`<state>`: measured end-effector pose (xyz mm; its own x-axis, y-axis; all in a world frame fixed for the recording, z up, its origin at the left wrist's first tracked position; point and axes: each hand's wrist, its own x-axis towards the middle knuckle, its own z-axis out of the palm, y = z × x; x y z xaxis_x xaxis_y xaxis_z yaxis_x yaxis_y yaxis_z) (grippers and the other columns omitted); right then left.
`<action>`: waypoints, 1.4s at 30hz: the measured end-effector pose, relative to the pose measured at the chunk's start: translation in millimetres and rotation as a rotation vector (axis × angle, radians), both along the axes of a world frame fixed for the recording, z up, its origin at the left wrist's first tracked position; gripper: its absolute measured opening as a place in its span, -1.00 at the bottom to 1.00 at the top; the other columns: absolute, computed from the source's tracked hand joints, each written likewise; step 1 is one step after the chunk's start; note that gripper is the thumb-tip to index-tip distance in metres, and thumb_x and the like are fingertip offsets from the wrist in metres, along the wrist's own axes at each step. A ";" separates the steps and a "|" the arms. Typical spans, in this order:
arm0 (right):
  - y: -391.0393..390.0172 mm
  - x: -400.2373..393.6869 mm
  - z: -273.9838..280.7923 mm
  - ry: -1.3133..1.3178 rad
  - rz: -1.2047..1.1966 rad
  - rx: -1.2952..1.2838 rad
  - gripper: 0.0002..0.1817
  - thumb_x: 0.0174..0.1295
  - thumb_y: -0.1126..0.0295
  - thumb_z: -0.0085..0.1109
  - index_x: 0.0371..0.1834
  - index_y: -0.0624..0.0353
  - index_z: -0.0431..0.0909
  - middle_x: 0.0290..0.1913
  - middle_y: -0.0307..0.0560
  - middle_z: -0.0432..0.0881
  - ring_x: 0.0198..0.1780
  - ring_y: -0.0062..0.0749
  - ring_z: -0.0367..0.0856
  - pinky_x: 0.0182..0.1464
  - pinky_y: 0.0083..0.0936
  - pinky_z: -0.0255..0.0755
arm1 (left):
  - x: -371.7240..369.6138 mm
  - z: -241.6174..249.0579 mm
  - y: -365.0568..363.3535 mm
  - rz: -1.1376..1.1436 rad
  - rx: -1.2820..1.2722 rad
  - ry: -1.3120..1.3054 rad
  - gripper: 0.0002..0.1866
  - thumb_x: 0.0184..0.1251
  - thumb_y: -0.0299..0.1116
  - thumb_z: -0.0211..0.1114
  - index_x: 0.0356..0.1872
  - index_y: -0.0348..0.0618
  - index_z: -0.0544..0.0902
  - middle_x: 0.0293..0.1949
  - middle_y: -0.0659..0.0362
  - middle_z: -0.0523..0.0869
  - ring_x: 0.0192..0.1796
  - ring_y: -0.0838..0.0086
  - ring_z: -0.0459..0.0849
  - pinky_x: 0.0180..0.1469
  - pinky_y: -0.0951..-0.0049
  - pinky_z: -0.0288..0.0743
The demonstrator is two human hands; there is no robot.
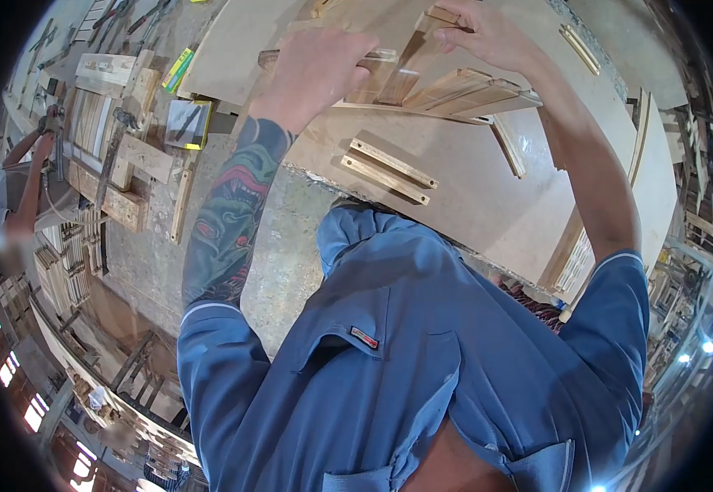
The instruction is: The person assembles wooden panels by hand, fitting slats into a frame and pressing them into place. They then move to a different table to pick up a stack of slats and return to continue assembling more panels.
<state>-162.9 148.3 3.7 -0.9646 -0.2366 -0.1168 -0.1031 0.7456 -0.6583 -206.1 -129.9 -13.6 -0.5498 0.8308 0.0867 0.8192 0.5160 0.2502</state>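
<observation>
Wooden strip (pixel 381 55) sits under the curled fingers of the left hand (pixel 315 70), over the far part of the counter (pixel 471 221); that hand grips it, knuckles up, wrist turned inward, forearm stretched forward. From the other side, the right arm reaches ahead and angles inward, its hand (pixel 483 34) pinching the top end of a flat board (pixel 416 56) between thumb and fingers. Nearer the body, two short drilled bars (pixel 389 172) lie side by side.
</observation>
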 end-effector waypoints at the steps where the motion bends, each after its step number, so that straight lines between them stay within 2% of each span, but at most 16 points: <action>1: -1.4 0.4 1.5 0.050 0.039 0.159 -0.57 0.31 0.34 0.26 0.19 0.31 0.53 0.03 0.19 0.69 0.11 -0.08 0.64 0.13 -0.29 0.49 | -0.2 0.3 -0.4 0.000 0.024 0.016 -0.61 0.20 -0.19 0.40 0.06 0.00 0.68 -0.27 0.09 0.76 -0.11 0.10 0.71 -0.12 0.07 0.57; 5: -2.2 3.4 -3.8 0.159 0.034 0.178 -0.65 0.27 0.28 0.27 0.01 0.28 0.58 -0.09 0.23 0.67 -0.01 0.07 0.64 0.02 -0.16 0.50 | -0.3 -0.5 1.3 0.018 0.023 0.013 -0.67 0.19 -0.21 0.41 -0.03 -0.01 0.68 -0.29 0.08 0.74 -0.12 0.09 0.71 -0.15 0.06 0.55; 8: -35.0 9.1 17.4 -0.043 0.157 0.408 -0.54 0.36 0.16 0.16 0.21 0.20 0.56 -0.11 0.10 0.73 -0.07 -0.15 0.74 0.03 -0.22 0.55 | -2.3 5.3 3.2 0.008 -0.002 -0.012 -0.73 0.18 -0.25 0.42 -0.13 -0.05 0.66 -0.32 0.07 0.74 -0.16 0.08 0.71 -0.17 0.06 0.54; 14: -64.8 30.0 10.6 -0.240 0.060 0.600 -0.58 0.38 0.09 0.11 0.07 0.20 0.60 -0.11 0.13 0.71 -0.02 0.11 0.67 0.03 -0.02 0.50 | -1.2 6.7 3.4 -0.018 0.012 -0.005 -0.74 0.19 -0.26 0.42 -0.13 -0.06 0.65 -0.36 0.04 0.75 -0.22 0.05 0.73 -0.20 0.06 0.55; 17: -49.0 45.6 12.9 -0.097 0.090 0.505 -0.53 0.39 0.05 0.11 0.14 0.19 0.58 -0.05 0.08 0.72 0.01 -0.04 0.69 0.07 -0.12 0.52 | 2.3 4.0 -1.7 -0.051 0.068 0.003 -0.70 0.19 -0.26 0.42 -0.06 -0.07 0.66 -0.32 0.03 0.76 -0.20 0.04 0.73 -0.19 0.08 0.55; 19: -24.4 59.9 31.6 0.209 -0.030 -0.103 -0.45 0.42 0.02 0.10 0.25 0.25 0.53 0.10 0.12 0.68 0.10 -0.11 0.66 0.15 -0.28 0.51 | 2.4 14.1 3.4 -0.026 0.003 -0.001 -0.67 0.19 -0.25 0.43 -0.04 -0.08 0.66 -0.31 0.03 0.76 -0.20 0.04 0.73 -0.19 0.09 0.56; 21: 48.3 96.5 20.1 0.020 -0.557 -0.454 -0.36 0.42 -0.03 0.11 0.37 0.26 0.45 0.20 0.14 0.63 0.19 -0.13 0.61 0.28 -0.34 0.42 | 11.4 16.4 0.5 0.015 -0.070 -0.038 -0.64 0.19 -0.23 0.44 -0.01 -0.09 0.67 -0.29 0.02 0.76 -0.20 0.04 0.73 -0.19 0.11 0.56; 23: 104.5 146.3 -64.1 0.096 -0.901 -0.234 -0.36 0.45 -0.03 0.08 0.36 0.28 0.45 0.28 0.19 0.57 0.31 -0.05 0.53 0.39 -0.29 0.33 | 7.9 18.3 -0.1 -0.010 -0.037 -0.063 -0.61 0.19 -0.18 0.44 0.02 -0.07 0.68 -0.27 0.03 0.77 -0.15 0.07 0.73 -0.13 0.13 0.58; 25: 152.6 231.7 -181.0 -0.170 -0.754 0.605 -0.19 0.34 -0.19 0.12 0.43 0.27 0.38 0.49 0.26 0.31 0.51 0.17 0.24 0.49 -0.11 0.18 | -2.4 14.9 -1.0 -0.045 0.008 -0.056 -0.60 0.18 -0.18 0.46 0.01 -0.09 0.68 -0.25 0.01 0.77 -0.15 0.06 0.73 -0.13 0.14 0.58; 26: 153.4 270.8 -252.0 -0.365 -0.934 0.459 -0.07 0.24 -0.25 0.20 0.48 0.24 0.30 0.55 0.21 0.21 0.53 0.28 0.17 0.53 -0.09 0.11 | -5.5 13.0 -3.8 -0.073 0.038 -0.059 -0.59 0.17 -0.18 0.47 0.01 -0.11 0.69 -0.24 -0.01 0.76 -0.15 0.04 0.73 -0.12 0.15 0.58; 27: 120.2 273.4 -218.2 -0.555 -0.957 0.340 -0.12 0.21 -0.19 0.25 0.43 0.23 0.32 0.55 0.16 0.21 0.49 0.29 0.24 0.52 -0.11 0.14 | -10.1 12.1 -5.4 -0.075 0.035 -0.054 -0.59 0.17 -0.18 0.47 0.01 -0.11 0.69 -0.24 -0.01 0.76 -0.15 0.04 0.73 -0.12 0.15 0.58; 30: 105.5 322.8 -268.9 0.227 -0.939 0.442 -0.34 0.12 0.15 0.51 0.18 0.24 0.40 0.10 0.05 0.62 0.10 -0.04 0.62 0.17 -0.24 0.47 | -22.6 10.3 -5.7 -0.032 -0.016 -0.132 -0.60 0.17 -0.22 0.49 0.00 -0.14 0.69 -0.21 -0.05 0.76 -0.14 0.03 0.73 -0.12 0.15 0.56; 31: 111.3 327.0 -267.9 0.223 -0.949 0.433 -0.34 0.12 0.15 0.51 0.18 0.24 0.40 0.10 0.05 0.62 0.10 -0.04 0.62 0.17 -0.24 0.47 | -23.1 9.4 -6.2 -0.030 -0.011 -0.118 -0.59 0.16 -0.23 0.49 0.01 -0.14 0.68 -0.21 -0.06 0.76 -0.15 0.02 0.73 -0.12 0.14 0.56; 34: 127.3 318.3 -218.6 -0.020 -1.099 -0.594 -0.57 0.19 0.31 0.49 0.01 0.26 0.52 -0.29 -0.21 0.64 -0.27 -0.60 0.52 -0.24 -0.62 0.39 | -18.5 12.8 -0.8 0.017 -0.060 -0.119 -0.58 0.14 -0.24 0.50 0.03 -0.12 0.68 -0.22 -0.08 0.76 -0.15 0.00 0.73 -0.12 0.12 0.56; 38: 131.6 280.6 -105.1 0.246 -1.026 -0.375 -0.75 0.31 0.41 0.35 -0.02 0.23 0.56 -0.32 -0.24 0.65 -0.26 -0.61 0.55 -0.23 -0.63 0.39 | -13.4 15.5 2.1 0.095 -0.092 -0.117 -0.56 0.15 -0.24 0.48 0.07 -0.09 0.67 -0.24 -0.07 0.77 -0.16 -0.01 0.73 -0.12 0.11 0.57; 42: 128.4 249.6 -34.6 0.060 -0.885 -0.203 -0.81 0.37 0.39 0.27 -0.01 0.15 0.59 -0.28 -0.23 0.66 -0.22 -0.59 0.56 -0.21 -0.59 0.40 | -11.9 16.3 2.5 0.059 -0.039 -0.076 -0.61 0.18 -0.25 0.46 -0.02 -0.17 0.61 -0.28 -0.11 0.75 -0.17 -0.02 0.73 -0.15 0.18 0.54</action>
